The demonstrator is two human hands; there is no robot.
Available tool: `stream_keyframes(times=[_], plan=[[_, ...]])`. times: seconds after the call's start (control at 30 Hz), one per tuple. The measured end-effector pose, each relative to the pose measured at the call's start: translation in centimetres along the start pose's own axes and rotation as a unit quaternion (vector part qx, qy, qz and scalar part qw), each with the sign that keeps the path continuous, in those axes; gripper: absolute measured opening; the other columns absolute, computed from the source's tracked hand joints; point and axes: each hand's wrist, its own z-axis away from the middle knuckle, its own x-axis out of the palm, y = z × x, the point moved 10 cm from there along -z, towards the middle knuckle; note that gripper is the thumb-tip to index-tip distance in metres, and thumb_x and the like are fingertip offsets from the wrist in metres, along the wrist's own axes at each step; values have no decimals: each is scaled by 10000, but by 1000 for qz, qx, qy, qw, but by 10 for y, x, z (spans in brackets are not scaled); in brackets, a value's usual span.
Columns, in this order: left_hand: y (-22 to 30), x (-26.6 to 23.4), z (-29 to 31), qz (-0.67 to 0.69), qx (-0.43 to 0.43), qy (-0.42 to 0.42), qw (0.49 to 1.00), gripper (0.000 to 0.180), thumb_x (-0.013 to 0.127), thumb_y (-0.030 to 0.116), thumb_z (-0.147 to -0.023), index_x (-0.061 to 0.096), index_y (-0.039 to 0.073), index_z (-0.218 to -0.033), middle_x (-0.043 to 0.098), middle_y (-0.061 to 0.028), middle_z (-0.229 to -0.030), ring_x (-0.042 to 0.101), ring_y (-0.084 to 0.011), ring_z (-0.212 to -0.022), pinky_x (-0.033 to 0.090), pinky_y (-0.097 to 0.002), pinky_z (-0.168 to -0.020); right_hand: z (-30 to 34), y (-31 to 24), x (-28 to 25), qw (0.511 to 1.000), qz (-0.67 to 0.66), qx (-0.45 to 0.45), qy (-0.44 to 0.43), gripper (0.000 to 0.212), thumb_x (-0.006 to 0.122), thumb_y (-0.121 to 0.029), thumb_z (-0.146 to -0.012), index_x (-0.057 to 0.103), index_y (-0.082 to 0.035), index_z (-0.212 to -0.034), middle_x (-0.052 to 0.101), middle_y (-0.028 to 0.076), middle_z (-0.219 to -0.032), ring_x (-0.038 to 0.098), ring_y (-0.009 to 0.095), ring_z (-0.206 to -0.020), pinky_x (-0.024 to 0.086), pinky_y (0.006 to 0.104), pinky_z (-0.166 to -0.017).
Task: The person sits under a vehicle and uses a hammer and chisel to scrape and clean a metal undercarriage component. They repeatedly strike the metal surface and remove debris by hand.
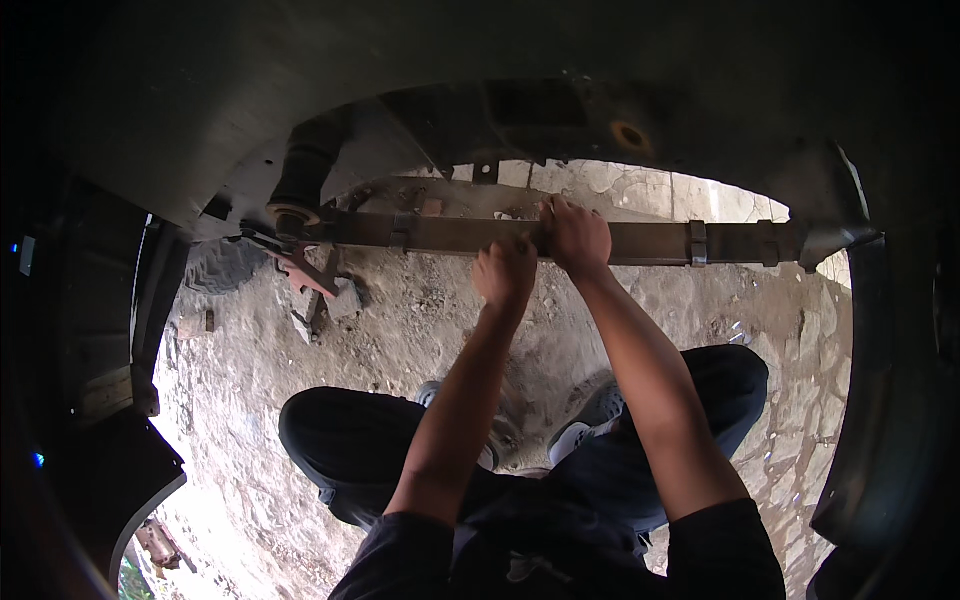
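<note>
A long, dark brown leaf spring (650, 240) with metal clips round it runs across in front of me. At its middle my right hand (578, 235) is closed, its fingers bent over the top of the spring. Just left of it and a little nearer, my left hand (505, 268) forms a fist against the spring's near edge. Whatever the left fingers hold, if anything, is hidden by the hand. The two hands are close together, the right one farther away than the left.
A dark wheel arch (400, 90) curves overhead. At the left, a dark cylindrical mount (300, 170) stands over a reddish metal stand (305, 272) beside broken blocks (345, 298). Dark body panels (95, 290) flank me on both sides. Rough, stony ground (400, 330) lies below.
</note>
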Motion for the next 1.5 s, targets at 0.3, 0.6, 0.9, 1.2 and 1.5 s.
stream_keyframes(times=[0.3, 0.6, 0.9, 1.2, 1.5], plan=[[-2, 0, 8, 86, 19, 12, 996, 248, 681, 295, -873, 713, 91, -736, 713, -127, -754, 708, -355, -700, 564, -485, -628, 2, 0, -2, 999, 25, 10, -23, 407, 417, -433, -1048, 646, -96, -1043, 745, 151, -959, 714, 328, -942, 502, 464, -954], [-9, 19, -9, -13, 13, 14, 1000, 170, 730, 303, -823, 755, 141, -779, 722, -121, -750, 703, -366, -699, 576, -485, -644, 0, -6, 1, 1000, 16, -9, -22, 433, 408, -469, -1051, 649, -115, -1116, 741, 172, -949, 711, 364, -928, 532, 479, -874], [-3, 18, -24, -5, 16, 5, 1000, 199, 696, 297, -851, 722, 114, -779, 709, -150, -755, 704, -377, -740, 568, -508, -662, -1, -7, -2, 1000, 16, -2, -7, 412, 414, -456, -1052, 646, -118, -1083, 743, 168, -968, 715, 355, -948, 536, 490, -877], [-2, 11, -23, -1, 55, 20, 998, 188, 666, 237, -860, 693, 95, -739, 725, -103, -816, 703, -355, -670, 578, -466, -615, -2, -6, 1, 999, -6, 18, -28, 392, 411, -421, -1050, 643, -108, -1093, 743, 171, -1002, 715, 356, -957, 510, 470, -955], [-4, 14, -7, 28, 72, 20, 997, 155, 713, 251, -843, 692, 115, -772, 710, -99, -796, 698, -356, -682, 571, -482, -627, 0, -2, 1, 999, 14, 30, -36, 379, 412, -407, -1049, 644, -108, -1076, 742, 180, -982, 711, 368, -964, 518, 475, -937]])
